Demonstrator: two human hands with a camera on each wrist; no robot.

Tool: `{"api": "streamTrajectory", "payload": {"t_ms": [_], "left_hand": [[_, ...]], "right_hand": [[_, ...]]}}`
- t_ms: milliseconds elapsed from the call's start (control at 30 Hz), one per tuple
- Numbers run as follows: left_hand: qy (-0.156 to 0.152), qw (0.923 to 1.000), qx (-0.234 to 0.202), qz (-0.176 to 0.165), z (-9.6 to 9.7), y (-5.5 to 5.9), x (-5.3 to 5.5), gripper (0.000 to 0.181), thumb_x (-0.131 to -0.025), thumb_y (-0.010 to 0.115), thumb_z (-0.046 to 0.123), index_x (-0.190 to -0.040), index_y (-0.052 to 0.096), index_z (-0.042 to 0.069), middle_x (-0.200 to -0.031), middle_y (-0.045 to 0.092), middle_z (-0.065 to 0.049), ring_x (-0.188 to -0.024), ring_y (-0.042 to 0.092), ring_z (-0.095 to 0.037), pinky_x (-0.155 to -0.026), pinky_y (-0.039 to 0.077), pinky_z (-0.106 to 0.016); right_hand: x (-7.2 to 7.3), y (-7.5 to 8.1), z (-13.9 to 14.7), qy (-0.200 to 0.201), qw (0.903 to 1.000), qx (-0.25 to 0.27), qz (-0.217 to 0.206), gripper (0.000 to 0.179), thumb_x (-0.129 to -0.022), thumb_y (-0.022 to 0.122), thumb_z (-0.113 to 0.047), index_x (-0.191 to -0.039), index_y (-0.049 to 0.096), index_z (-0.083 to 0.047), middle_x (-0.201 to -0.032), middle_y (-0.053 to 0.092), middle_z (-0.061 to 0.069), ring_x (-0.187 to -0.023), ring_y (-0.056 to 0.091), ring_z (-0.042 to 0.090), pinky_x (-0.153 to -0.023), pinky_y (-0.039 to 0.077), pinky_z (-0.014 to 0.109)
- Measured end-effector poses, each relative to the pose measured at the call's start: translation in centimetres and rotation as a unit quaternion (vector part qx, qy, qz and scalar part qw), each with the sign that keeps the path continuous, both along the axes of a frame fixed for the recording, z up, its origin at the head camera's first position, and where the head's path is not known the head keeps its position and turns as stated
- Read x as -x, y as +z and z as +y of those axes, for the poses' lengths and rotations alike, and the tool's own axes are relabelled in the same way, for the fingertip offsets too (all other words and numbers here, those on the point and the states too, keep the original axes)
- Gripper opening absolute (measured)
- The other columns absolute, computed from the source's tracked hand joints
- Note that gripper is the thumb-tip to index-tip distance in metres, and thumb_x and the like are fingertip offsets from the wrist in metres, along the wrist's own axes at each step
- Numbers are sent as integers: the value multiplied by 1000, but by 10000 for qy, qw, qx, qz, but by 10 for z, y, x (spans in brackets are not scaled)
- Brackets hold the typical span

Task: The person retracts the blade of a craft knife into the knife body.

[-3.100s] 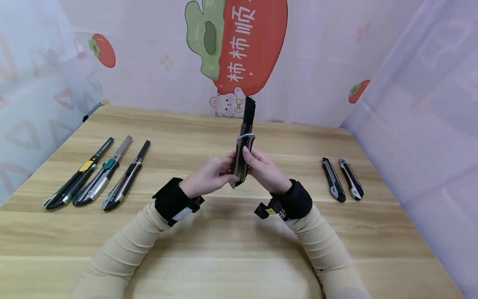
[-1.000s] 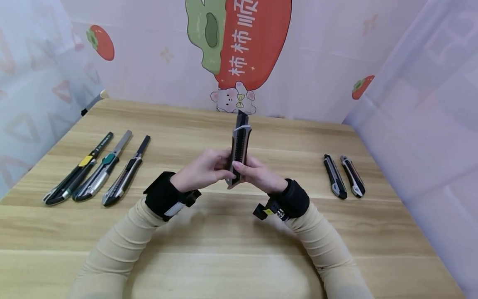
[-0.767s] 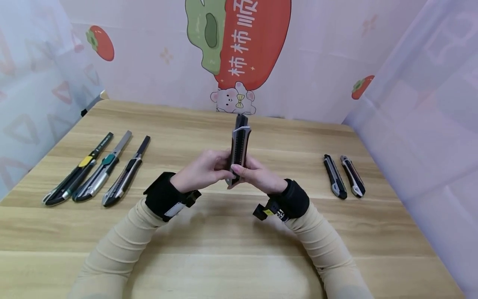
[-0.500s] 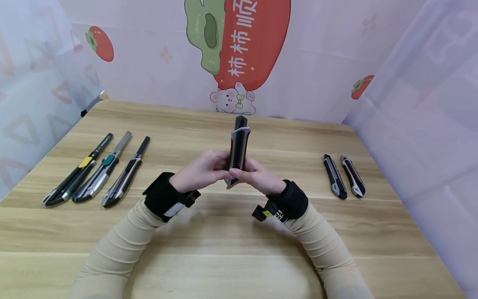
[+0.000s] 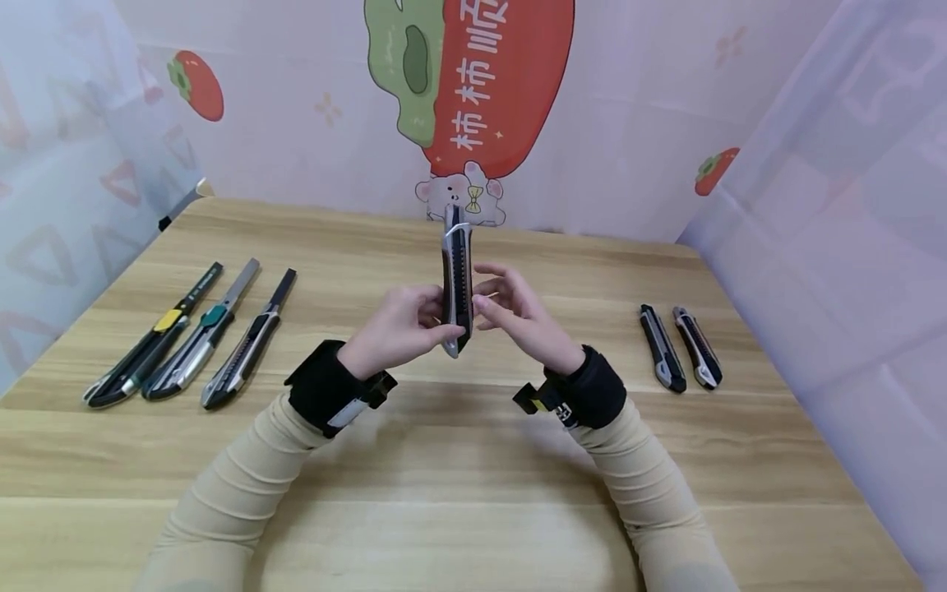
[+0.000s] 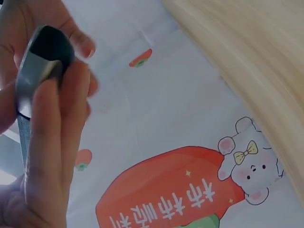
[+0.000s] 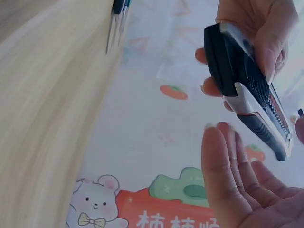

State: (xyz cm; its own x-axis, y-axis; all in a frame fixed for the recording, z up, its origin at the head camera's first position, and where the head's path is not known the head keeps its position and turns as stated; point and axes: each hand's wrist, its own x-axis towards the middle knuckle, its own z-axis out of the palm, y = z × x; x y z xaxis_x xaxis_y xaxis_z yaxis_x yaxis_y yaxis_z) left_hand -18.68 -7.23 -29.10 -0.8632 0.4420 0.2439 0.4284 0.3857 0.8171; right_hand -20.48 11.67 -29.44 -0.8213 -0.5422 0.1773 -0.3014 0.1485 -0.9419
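Note:
Near the centre of the head view, a black and silver utility knife (image 5: 457, 284) is held up over the table, almost upright with its blade end at the top. My left hand (image 5: 395, 329) pinches its lower part between thumb and fingers. Just to the right, my right hand (image 5: 521, 321) has its fingers loosely bent, with the thumb tip close to the knife's edge. A gap shows between the right fingers and the knife (image 7: 251, 76) in the right wrist view. Only a short piece sticks out above the silver collar. The left wrist view shows the knife's butt end (image 6: 45, 52).
On the left of the wooden table (image 5: 459, 510) lie three knives with long blades out: one with a yellow slider (image 5: 140, 358), one with a green slider (image 5: 185, 358), and a black and silver one (image 5: 240, 362). Two shorter knives (image 5: 663, 349) lie at right. Printed cloth walls surround the table.
The long black section above the knife's collar has drawn in to a short piece. Most recently the right hand has come off the knife, while the left has turned it slightly and moved it left.

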Motion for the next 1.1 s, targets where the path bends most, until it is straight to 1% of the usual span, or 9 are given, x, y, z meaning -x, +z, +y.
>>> {"api": "streamTrajectory", "payload": {"t_ms": [100,233,433,600,700,767,867,967,1100], "left_hand": [[223,9995,175,117,2,-4,0,23,-82,69,1,-100,68,-13,-88,77,-33,-74,75,-32,-66,63,-43],[423,9969,467,470,6,-10,1,18,-81,70,8,-89,70,-7,-77,79,-26,-61,71,-25,-53,49,-25],[437,9887,965,1061,11,-17,3,17,-79,71,14,-82,70,-3,-70,79,-19,-53,63,-18,-48,38,-21],[34,9907,1144,730,16,-23,4,21,-82,71,15,-91,68,-3,-75,79,-19,-60,63,-17,-52,42,-22],[-189,9855,1610,499,17,-22,9,28,-84,72,23,-95,68,-2,-80,79,-17,-67,67,-19,-58,51,-27],[-294,9748,2178,373,15,-20,12,38,-85,70,33,-100,68,-2,-86,79,-17,-73,69,-22,-63,57,-33],[-174,9453,3232,399,4,-18,17,56,-85,67,46,-110,67,-5,-99,78,-20,-84,71,-28,-71,61,-43],[310,9114,4072,501,-22,-18,21,60,-86,65,48,-112,64,-7,-99,77,-22,-82,70,-32,-69,62,-47],[1190,8823,4526,498,-79,-23,25,50,-87,67,35,-108,61,-10,-90,74,-27,-75,68,-37,-65,60,-53]], "right_hand": [[-1,-2,-3,-300,9993,-179,118,47,-99,42,1,-144,32,9,-118,55,38,-88,59,9,-74,58,28],[-1,-7,-9,-475,9979,-408,145,48,-99,47,-3,-144,34,8,-114,56,35,-88,57,16,-71,61,35],[1,-13,-13,-746,9954,-540,270,44,-96,52,-3,-135,39,13,-106,57,30,-82,56,17,-67,54,23],[2,-15,-10,-913,9871,-1015,838,40,-92,58,-4,-126,47,14,-100,60,29,-84,59,29,-70,48,24],[4,-16,-6,-831,9851,-1329,715,38,-93,56,-5,-125,47,14,-98,60,28,-79,61,29,-64,49,24],[6,-16,-2,-748,9835,-1528,616,37,-94,54,-4,-125,46,15,-98,58,27,-77,60,27,-63,50,24],[10,-15,7,-707,9769,-1954,493,42,-95,53,-6,-129,44,16,-103,58,28,-77,58,25,-64,53,28],[17,-16,21,-860,9656,-2419,405,46,-95,52,-8,-132,41,16,-107,59,31,-80,61,27,-70,60,38],[31,-22,52,-1191,9446,-3050,214,43,-96,49,-8,-130,40,18,-104,60,32,-82,64,30,-75,63,48]]}}
